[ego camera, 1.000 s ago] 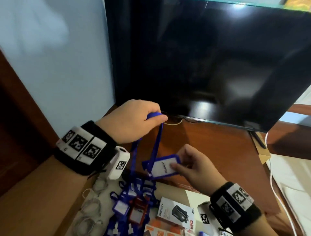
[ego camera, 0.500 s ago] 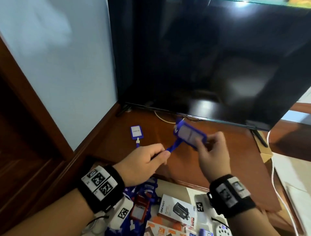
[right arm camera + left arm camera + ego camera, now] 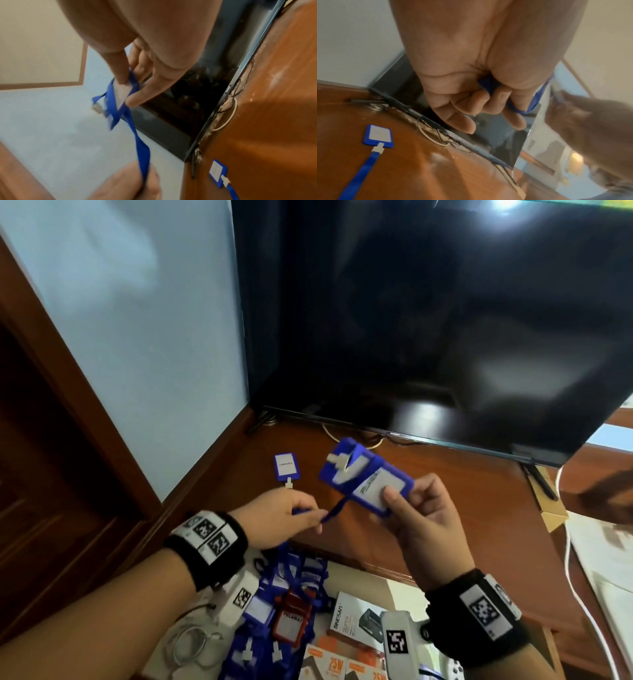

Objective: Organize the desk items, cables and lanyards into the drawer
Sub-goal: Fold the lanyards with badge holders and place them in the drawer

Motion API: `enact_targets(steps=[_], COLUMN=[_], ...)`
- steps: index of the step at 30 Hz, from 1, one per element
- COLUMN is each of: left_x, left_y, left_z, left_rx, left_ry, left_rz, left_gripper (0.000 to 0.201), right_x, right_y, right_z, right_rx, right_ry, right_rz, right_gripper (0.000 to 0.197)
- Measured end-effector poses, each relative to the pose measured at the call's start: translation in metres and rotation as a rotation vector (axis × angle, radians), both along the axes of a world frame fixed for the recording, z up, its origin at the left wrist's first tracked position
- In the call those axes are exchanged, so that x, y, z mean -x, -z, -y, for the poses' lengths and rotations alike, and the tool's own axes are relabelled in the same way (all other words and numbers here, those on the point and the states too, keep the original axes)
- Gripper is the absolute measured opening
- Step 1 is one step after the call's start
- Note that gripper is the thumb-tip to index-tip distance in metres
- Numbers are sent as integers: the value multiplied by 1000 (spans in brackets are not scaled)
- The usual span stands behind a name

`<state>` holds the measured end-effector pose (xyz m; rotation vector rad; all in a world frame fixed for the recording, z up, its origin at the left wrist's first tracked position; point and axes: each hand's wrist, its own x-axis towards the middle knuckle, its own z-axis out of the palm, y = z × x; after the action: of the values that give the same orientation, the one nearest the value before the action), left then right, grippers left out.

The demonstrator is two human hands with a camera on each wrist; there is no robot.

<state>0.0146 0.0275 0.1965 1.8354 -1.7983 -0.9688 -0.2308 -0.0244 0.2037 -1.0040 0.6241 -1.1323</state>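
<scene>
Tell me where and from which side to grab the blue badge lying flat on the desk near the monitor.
Probably the blue strap just behind the white clip, pinched from above. The badge holder lies flat on the desk, leaving no edge to get under, and its strap trails back toward you.

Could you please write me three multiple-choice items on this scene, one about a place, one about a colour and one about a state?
1. Where does the spare blue badge holder lie?
A. on the brown wooden desk
B. in the drawer
C. on the floor

2. What colour is the odd badge holder in the pile below?
A. green
B. red
C. yellow

3. What is the right hand doing?
A. hanging idle
B. pressing the black screen
C. gripping a blue card holder

Answers: 1 A, it lies flat on the wood; 2 B, red among blue ones; 3 C, thumb and fingers pinch it.
</scene>
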Motion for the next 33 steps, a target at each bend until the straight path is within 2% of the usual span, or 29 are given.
enact_targets(steps=[2,4,5,7,9,11,13,14,15,16,18,19,20,21,23,25,27,28,31,33], left_x=[13,19,21,17,6,-8,-20,-25,-32,-37,-44,-45,-44,-41,-37,-37,-38,-38,-40,-41], left_y=[-3,-13,-21,-32,-32,-20,-3,6,18,30,53,63,69,74,78,83,88,88,89,88], left_z=[-16,-25,-26,-23,-13,-2,3,1,-4,-10,-26,-33,-41,-47,-59,-67,-73,-74,-77,-80], left_rx=[28,109,160,279,362,331,153,24,-113,-235,-376,-388,-383,-354,-301,-262,-206,-170,-107,-143], left_ry=[31,28,31,37,50,53,41,29,5,-36,-210,-302,-384,-444,-497,-449,-409,-397,-415,-348], left_rz=[-42,-91,-88,-18,115,206,175,59,-153,-436,-963,-1105,-1179,-1196,-1198,-1208,-1258,-1307,-1321,-1260], left_gripper=[29,24,21,17,17,18,18,15,10,9,27,41,47,45,39,60,88,94,99,100], right_x=[-2,-3,-5,-11,-18,-24,-28,-28,-29,-30,-33,-35,-37,-40,-48,-58,-66,-70,-80,-86], right_y=[4,16,24,39,51,56,56,56,57,57,59,61,63,65,69,72,75,77,80,79], right_z=[3,4,3,-5,-16,-26,-29,-29,-28,-28,-27,-25,-24,-22,-21,-24,-30,-34,-41,-41], right_rx=[62,197,267,361,419,408,300,228,162,106,2,-47,-87,-110,-128,-170,-185,-169,-106,-87], right_ry=[168,283,266,79,-168,-336,-403,-418,-427,-428,-390,-347,-298,-255,-207,-201,-256,-289,-311,-282], right_rz=[-142,-442,-575,-748,-841,-817,-691,-591,-497,-414,-276,-218,-179,-165,-183,-245,-328,-384,-536,-536], right_gripper=[25,24,23,25,27,22,23,24,24,24,31,39,45,48,41,32,33,35,34,30])
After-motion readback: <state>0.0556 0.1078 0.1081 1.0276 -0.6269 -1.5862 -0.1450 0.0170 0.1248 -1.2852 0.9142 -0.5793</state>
